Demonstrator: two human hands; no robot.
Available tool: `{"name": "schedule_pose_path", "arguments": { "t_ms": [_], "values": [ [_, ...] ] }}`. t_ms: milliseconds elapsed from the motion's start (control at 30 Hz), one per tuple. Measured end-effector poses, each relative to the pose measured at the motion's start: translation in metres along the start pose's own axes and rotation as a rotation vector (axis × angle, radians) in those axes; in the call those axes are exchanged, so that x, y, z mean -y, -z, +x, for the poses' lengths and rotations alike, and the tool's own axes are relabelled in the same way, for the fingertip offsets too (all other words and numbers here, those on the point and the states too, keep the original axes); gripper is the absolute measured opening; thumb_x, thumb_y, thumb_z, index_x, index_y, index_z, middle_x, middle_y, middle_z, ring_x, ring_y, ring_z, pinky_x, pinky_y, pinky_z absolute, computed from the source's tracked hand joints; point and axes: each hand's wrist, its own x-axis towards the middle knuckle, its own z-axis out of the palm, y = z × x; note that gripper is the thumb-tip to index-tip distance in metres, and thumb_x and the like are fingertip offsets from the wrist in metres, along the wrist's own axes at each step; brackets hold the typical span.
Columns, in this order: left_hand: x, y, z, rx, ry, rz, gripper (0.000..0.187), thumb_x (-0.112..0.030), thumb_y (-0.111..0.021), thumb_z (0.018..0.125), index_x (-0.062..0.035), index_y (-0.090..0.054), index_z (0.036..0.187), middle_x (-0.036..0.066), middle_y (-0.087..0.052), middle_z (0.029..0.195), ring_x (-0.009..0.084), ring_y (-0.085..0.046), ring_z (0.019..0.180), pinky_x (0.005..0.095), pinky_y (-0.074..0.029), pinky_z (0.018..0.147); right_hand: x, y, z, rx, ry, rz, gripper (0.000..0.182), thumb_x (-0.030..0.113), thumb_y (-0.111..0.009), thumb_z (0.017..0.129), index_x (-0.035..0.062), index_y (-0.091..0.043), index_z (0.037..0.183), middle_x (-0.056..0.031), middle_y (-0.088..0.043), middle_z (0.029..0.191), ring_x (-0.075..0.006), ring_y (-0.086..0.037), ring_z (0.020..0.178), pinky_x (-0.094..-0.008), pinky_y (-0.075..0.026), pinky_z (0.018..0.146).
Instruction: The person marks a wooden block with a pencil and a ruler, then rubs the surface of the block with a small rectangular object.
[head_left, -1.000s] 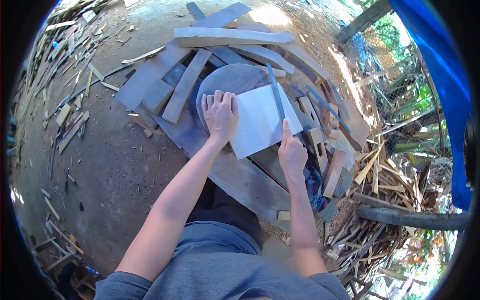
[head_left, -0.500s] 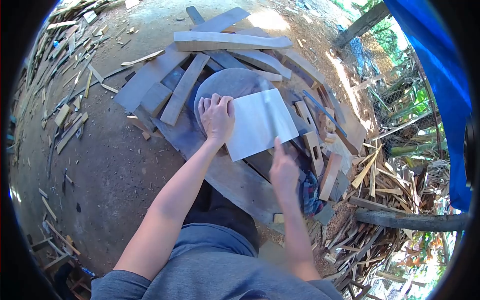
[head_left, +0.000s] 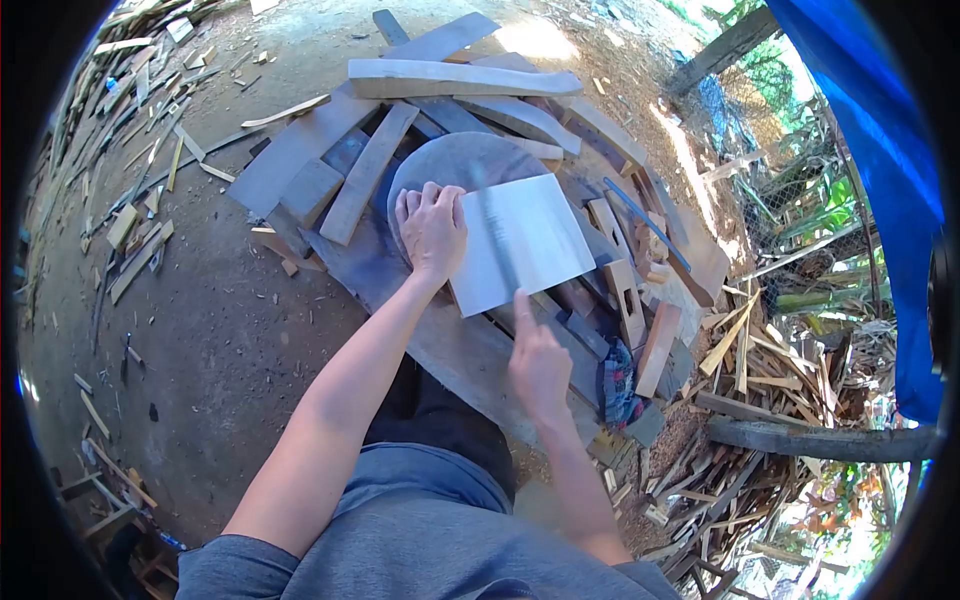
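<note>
A pale, flat square panel (head_left: pixel 550 230) lies over the round grey disc (head_left: pixel 450 155) and reaches past its lower right side. My left hand (head_left: pixel 432 232) is closed over the panel's left edge, fingers curled at its upper left corner. In my right hand (head_left: pixel 540 365), below the panel's lower edge, is a long thin tool (head_left: pixel 497 235), smeared by motion. Its blade-like length crosses the panel toward the far edge, and my index finger lies stretched along its near end. The exact kind of tool does not show.
Shaped wooden pieces surround the disc, including a long curved one (head_left: pixel 465 78) at the back. A thin blue bar (head_left: pixel 647 225) and mortised blocks (head_left: pixel 627 305) lie to the right, with a plaid cloth (head_left: pixel 618 385) nearer me. Scrap wood (head_left: pixel 690 480) piles up at lower right.
My right hand and the long thin tool have moved left across the panel. My left hand stays at the panel's left edge.
</note>
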Motion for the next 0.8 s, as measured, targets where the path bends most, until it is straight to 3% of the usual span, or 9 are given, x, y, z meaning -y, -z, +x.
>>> {"name": "schedule_pose_path", "arguments": {
  "t_ms": [67,167,300,500,567,633,700,767,800],
  "values": [
    [0.000,0.001,0.001,0.004,-0.019,-0.001,0.014,-0.019,-0.059,0.094,-0.0148,-0.072,0.097,0.006,-0.061,0.095,0.0269,-0.056,0.099,0.0444,-0.033,0.111,0.008,0.008,-0.013,0.095,0.093,-0.045,0.051,0.011,-0.047,0.098,0.0179,-0.048,0.149,-0.0158,-0.064,0.072,-0.0348,-0.068,0.062,-0.0478,-0.056,0.055],
    [-0.003,0.001,-0.001,-0.013,-0.027,-0.002,0.014,-0.018,-0.059,0.094,-0.0149,-0.071,0.098,0.006,-0.061,0.095,0.0270,-0.056,0.099,0.0441,-0.033,0.111,-0.046,-0.008,0.023,-0.111,-0.016,-0.131,0.052,0.011,-0.048,0.098,0.0181,-0.048,0.149,-0.0158,-0.064,0.072,-0.0347,-0.068,0.060,-0.0475,-0.056,0.054],
    [0.001,0.001,-0.001,-0.014,-0.012,-0.002,0.014,-0.018,-0.058,0.094,-0.0150,-0.071,0.098,0.006,-0.061,0.095,0.0271,-0.056,0.098,0.0438,-0.033,0.111,-0.050,-0.013,0.037,-0.131,-0.077,-0.064,0.050,0.012,-0.049,0.097,0.0176,-0.050,0.147,-0.0159,-0.064,0.073,-0.0353,-0.068,0.060,-0.0484,-0.056,0.054],
    [0.000,0.002,0.002,0.000,-0.032,-0.005,0.014,-0.017,-0.057,0.094,-0.0149,-0.071,0.097,0.006,-0.062,0.095,0.0275,-0.056,0.098,0.0428,-0.033,0.109,-0.001,0.006,-0.013,0.121,0.078,-0.068,0.056,0.013,-0.052,0.095,0.0201,-0.046,0.150,-0.0163,-0.064,0.076,-0.0358,-0.068,0.061,-0.0497,-0.056,0.055],
    [-0.003,0.002,-0.002,0.000,-0.036,-0.012,0.014,-0.017,-0.057,0.094,-0.0148,-0.071,0.097,0.006,-0.062,0.095,0.0275,-0.056,0.098,0.0427,-0.034,0.109,-0.040,-0.005,0.015,-0.060,-0.017,-0.126,0.055,0.013,-0.051,0.096,0.0207,-0.045,0.151,-0.0157,-0.064,0.075,-0.0365,-0.068,0.062,-0.0507,-0.056,0.057],
    [0.000,0.002,-0.001,-0.017,-0.020,0.020,0.015,-0.020,-0.057,0.095,-0.0156,-0.071,0.099,0.004,-0.062,0.095,0.0264,-0.056,0.098,0.0410,-0.036,0.103,-0.061,-0.006,0.040,-0.095,-0.074,-0.130,0.053,0.012,-0.050,0.097,0.0202,-0.047,0.149,-0.0147,-0.064,0.075,-0.0367,-0.068,0.063,-0.0521,-0.056,0.058],
    [0.001,0.001,0.000,-0.030,-0.021,0.036,0.015,-0.019,-0.058,0.095,-0.0151,-0.071,0.099,0.004,-0.062,0.095,0.0263,-0.056,0.098,0.0409,-0.037,0.103,-0.072,-0.010,0.053,0.002,-0.136,-0.097,0.048,0.016,-0.049,0.101,0.0169,-0.048,0.149,-0.0183,-0.069,0.086,-0.0376,-0.070,0.072,-0.0480,-0.057,0.065],
    [0.002,-0.001,-0.002,-0.034,-0.019,0.008,0.014,-0.018,-0.058,0.094,-0.0149,-0.071,0.099,0.005,-0.062,0.095,0.0265,-0.056,0.098,0.0407,-0.037,0.103,-0.094,-0.038,0.056,-0.409,0.047,0.297,0.047,0.019,-0.049,0.103,0.0107,-0.046,0.149,-0.0239,-0.071,0.103,-0.0381,-0.071,0.088,-0.0428,-0.057,0.076],
    [0.001,0.000,-0.003,-0.034,-0.020,0.005,0.015,-0.019,-0.058,0.094,-0.0149,-0.071,0.099,0.005,-0.062,0.095,0.0266,-0.056,0.098,0.0406,-0.037,0.103,-0.091,-0.039,0.052,-0.342,-0.111,0.498,0.048,0.023,-0.049,0.105,0.0050,-0.045,0.149,-0.0264,-0.069,0.115,-0.0336,-0.071,0.097,-0.0370,-0.055,0.083]
  ]
}}
